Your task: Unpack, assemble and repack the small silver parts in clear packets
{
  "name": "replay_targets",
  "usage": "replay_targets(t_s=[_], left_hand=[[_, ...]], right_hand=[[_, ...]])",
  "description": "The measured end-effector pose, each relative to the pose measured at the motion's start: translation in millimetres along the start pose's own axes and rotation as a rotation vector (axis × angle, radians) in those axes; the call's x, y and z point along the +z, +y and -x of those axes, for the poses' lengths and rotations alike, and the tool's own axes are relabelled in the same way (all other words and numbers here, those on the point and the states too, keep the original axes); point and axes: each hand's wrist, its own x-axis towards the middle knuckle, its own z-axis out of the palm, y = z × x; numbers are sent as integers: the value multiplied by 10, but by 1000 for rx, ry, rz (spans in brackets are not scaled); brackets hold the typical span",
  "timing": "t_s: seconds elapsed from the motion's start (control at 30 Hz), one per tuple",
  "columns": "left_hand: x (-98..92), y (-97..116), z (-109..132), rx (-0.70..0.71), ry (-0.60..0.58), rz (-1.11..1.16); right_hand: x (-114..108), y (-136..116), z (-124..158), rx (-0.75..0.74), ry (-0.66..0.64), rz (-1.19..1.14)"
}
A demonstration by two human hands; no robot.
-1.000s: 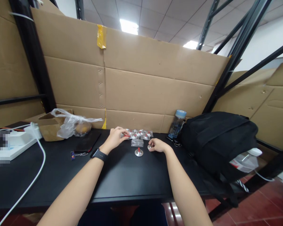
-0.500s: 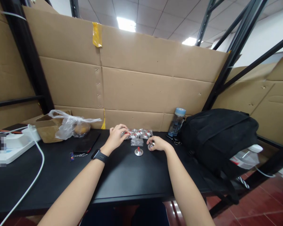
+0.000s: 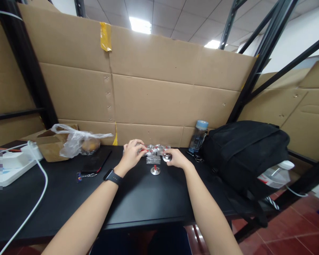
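Note:
My left hand, with a dark watch on its wrist, has thumb and fingers pinched on a small red piece beside the clear plastic packs. Their contents look silvery with red bits. My right hand is closed on the edge of a round silver metal disc, tilted up toward me. Between the hands lies a clear wrapped block. Nearer to me, a second metal disc with an upright red stem rests flat on the black table.
On the left are a power strip with white cables, a knotted plastic bag, a phone-like black slab and a keychain. To the right stand a blue-capped bottle and a black backpack. A cardboard wall closes the back.
My right hand has lifted the metal disc from near the table and tilted it, moving slightly left and up. My left hand stays at the packs with the red piece.

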Motion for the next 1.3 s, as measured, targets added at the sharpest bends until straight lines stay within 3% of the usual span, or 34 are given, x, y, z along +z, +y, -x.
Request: replay_targets(t_s=[0.1, 0.17, 0.33, 0.6, 1.07, 1.3], left_hand=[[24, 65, 8, -23, 23, 33], [43, 105, 15, -40, 40, 57], [77, 163, 23, -31, 52, 121], [61, 207, 34, -33, 35, 80], [21, 256, 27, -14, 46, 2], [43, 230, 30, -19, 26, -6]], right_hand=[[80, -211, -39, -101, 207, -181], [168, -363, -72, -122, 264, -344], [384, -600, -135, -141, 258, -617], [454, -639, -136, -122, 205, -781], [512, -600, -163, 8, 196, -901], [419, -555, -156, -101, 229, -601]])
